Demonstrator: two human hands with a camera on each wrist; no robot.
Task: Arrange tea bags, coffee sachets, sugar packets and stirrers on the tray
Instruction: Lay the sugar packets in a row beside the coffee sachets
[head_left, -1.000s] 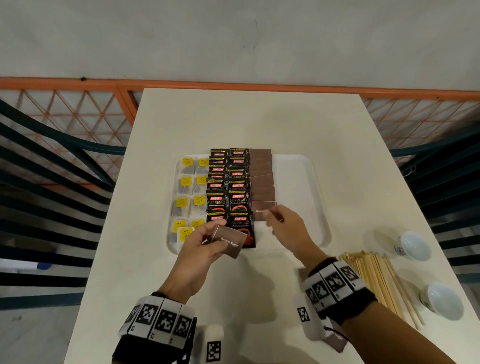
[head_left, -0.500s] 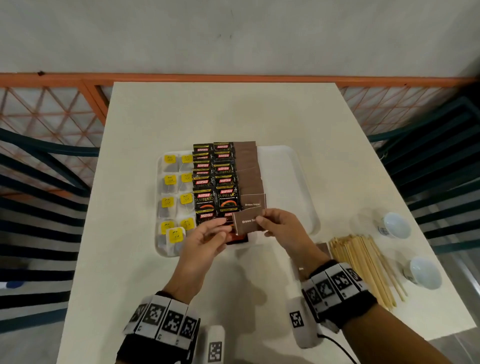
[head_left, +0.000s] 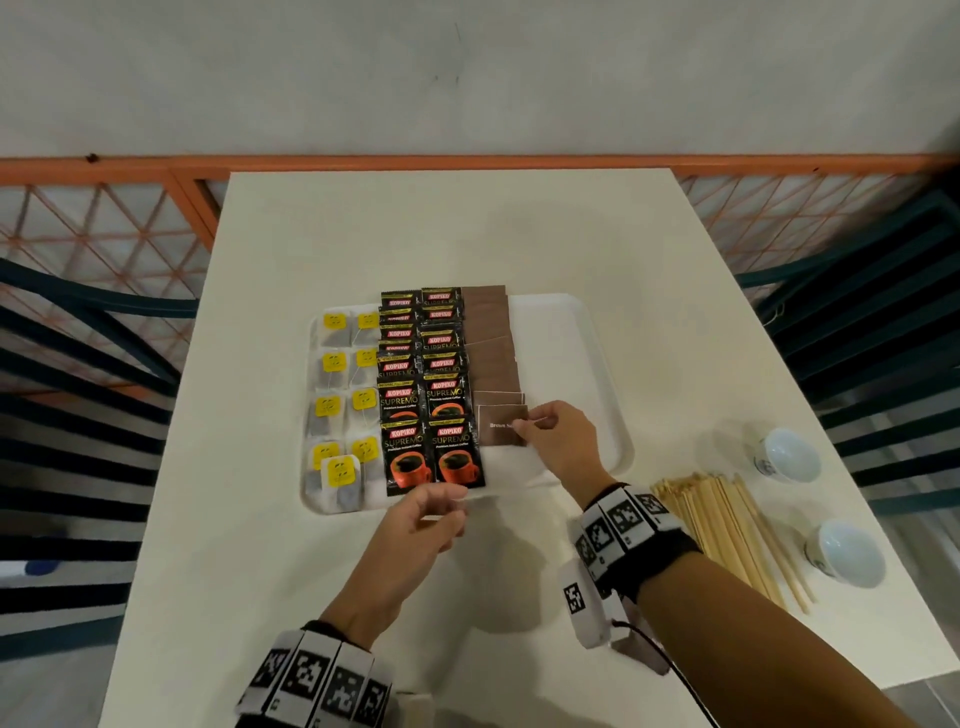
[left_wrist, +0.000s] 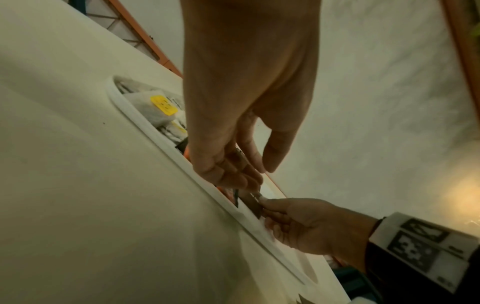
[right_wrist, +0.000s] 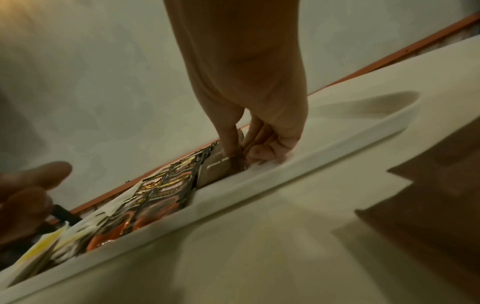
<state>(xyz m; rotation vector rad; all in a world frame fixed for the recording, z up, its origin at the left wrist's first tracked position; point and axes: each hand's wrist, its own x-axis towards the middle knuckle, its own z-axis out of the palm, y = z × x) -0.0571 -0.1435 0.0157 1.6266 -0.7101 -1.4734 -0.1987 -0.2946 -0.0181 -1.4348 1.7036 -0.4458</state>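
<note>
The right hand (head_left: 563, 441) is pinching a brown sugar packet (head_left: 501, 427) between thumb and fingers, low over the white tray (head_left: 597, 374), at the near end of the sugar column beside the coffee sachets (head_left: 428, 395). The left hand (head_left: 423, 525) is hanging loosely curled and holding nothing, just before the tray's near rim. The stirrers (head_left: 727, 525) are lying on the table (head_left: 467, 234).

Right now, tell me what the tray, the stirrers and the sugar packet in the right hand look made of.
Tray: likely plastic; white, smooth, moulded raised rim.
Stirrers: likely wood or bamboo; pale tan, thin matte sticks.
Sugar packet: probably paper; flat matte brown with white print, pinched by the right hand.
</note>
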